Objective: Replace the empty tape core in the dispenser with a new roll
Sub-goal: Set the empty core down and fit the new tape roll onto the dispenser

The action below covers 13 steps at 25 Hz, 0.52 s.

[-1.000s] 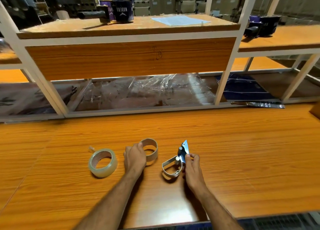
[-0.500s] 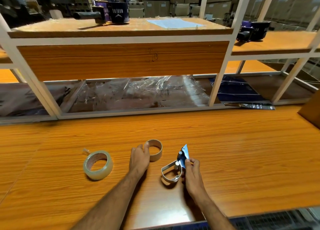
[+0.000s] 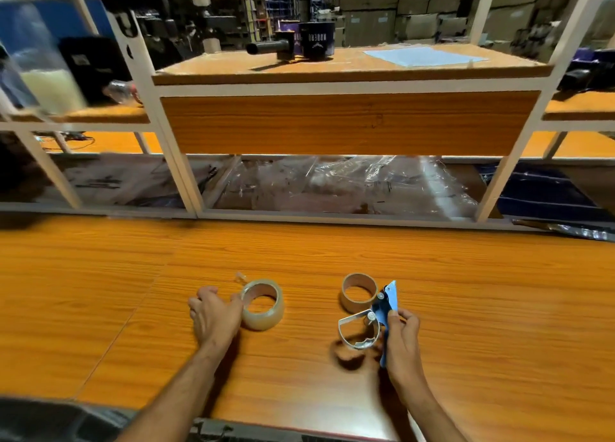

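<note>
A new roll of clear tape stands tilted on the wooden table. My left hand grips its left rim with thumb and fingers. The empty brown cardboard core lies on the table to the right, free of both hands. My right hand holds the blue-handled tape dispenser just above the table; its bare metal loop points left, with nothing on it.
A white-framed shelf unit rises behind the work area, with crumpled clear plastic under it. Black mugs and a blue sheet sit on the upper shelf. The table's front edge runs close to my forearms.
My left hand let go of the empty core and moved left onto the new tape roll. The view swung left and up. My right hand kept hold of the dispenser.
</note>
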Available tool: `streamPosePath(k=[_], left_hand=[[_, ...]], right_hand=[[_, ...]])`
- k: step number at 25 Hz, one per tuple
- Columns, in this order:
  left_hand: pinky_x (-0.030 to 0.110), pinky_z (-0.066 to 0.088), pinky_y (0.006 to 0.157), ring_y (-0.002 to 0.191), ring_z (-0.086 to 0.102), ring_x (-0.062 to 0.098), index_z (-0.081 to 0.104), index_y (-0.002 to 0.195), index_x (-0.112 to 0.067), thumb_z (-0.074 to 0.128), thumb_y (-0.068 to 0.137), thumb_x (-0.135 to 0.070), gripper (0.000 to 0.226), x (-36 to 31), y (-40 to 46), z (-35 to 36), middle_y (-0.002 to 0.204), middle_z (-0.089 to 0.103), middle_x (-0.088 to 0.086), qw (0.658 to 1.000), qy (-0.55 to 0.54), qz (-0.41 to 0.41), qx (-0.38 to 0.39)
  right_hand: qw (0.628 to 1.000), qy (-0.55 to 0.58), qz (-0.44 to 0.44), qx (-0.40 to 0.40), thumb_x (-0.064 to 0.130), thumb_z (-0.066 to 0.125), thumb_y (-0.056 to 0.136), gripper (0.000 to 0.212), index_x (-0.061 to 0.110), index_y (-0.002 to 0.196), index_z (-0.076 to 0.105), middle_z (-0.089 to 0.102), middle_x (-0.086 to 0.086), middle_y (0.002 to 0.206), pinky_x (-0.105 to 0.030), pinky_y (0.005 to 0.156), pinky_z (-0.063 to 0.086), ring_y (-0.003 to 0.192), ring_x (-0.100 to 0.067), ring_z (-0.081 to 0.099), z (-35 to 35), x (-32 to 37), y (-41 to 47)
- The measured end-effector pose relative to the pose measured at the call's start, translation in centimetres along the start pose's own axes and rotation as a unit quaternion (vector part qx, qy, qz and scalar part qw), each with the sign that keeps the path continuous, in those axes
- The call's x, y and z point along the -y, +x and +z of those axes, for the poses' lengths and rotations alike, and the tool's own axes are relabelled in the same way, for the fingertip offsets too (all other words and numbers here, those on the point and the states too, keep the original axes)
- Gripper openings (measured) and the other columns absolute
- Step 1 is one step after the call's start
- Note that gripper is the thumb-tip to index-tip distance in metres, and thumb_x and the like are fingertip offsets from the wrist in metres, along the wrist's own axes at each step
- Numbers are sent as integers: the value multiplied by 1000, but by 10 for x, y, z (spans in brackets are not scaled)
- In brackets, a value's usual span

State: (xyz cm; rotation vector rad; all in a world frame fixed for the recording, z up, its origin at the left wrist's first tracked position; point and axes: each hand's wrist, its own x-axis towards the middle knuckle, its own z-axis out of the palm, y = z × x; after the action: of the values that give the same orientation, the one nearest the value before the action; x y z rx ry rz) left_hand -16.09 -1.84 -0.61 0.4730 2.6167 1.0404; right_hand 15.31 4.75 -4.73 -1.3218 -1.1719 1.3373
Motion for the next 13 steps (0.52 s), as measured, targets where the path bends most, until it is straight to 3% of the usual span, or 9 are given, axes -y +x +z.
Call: streamPosePath(k=[3, 7, 9, 11, 13], left_hand=[[47, 48, 101, 134, 51, 42, 51, 139, -8, 76, 85, -51, 73, 7, 19, 4, 143, 49, 21, 993, 42, -20, 107], [45, 58, 85, 103, 70, 36, 67, 90, -9, 70, 88, -57, 49, 8, 29, 20, 100, 73, 13, 984, 57, 28, 166], [45, 58, 81, 104, 71, 38, 69, 102, -5, 63, 95, -54, 49, 6, 30, 24, 108, 74, 18, 981, 88, 39, 166], [44, 55, 78, 108, 69, 40, 64, 117, -2, 56, 100, -51, 52, 6, 31, 25, 117, 71, 20, 979, 115, 60, 155], [41, 50, 75, 105, 68, 39, 58, 120, -1, 53, 103, -40, 43, 11, 28, 20, 115, 70, 18, 979, 109, 97, 141]], right_hand=[[1000, -17, -9, 16, 26, 43, 110, 16, 19, 124, 40, 62, -4, 85, -31, 62, 44, 65, -15, 57, 22, 5, -6], [999, -34, -16, 34, 27, 42, 110, 11, 21, 119, 41, 62, -3, 83, -27, 60, 43, 64, -14, 56, 47, 12, -12], [999, -35, -11, 26, 32, 44, 109, 2, 33, 109, 43, 63, -8, 83, -30, 59, 46, 63, -15, 58, 58, 9, -12], [999, -43, -10, 20, 36, 45, 108, 12, 45, 101, 43, 64, -9, 83, -36, 61, 49, 63, -16, 60, 67, 6, -12], [999, -49, -8, 16, 40, 46, 107, 19, 56, 96, 44, 65, -8, 83, -40, 66, 51, 64, -17, 62, 74, 6, -16]])
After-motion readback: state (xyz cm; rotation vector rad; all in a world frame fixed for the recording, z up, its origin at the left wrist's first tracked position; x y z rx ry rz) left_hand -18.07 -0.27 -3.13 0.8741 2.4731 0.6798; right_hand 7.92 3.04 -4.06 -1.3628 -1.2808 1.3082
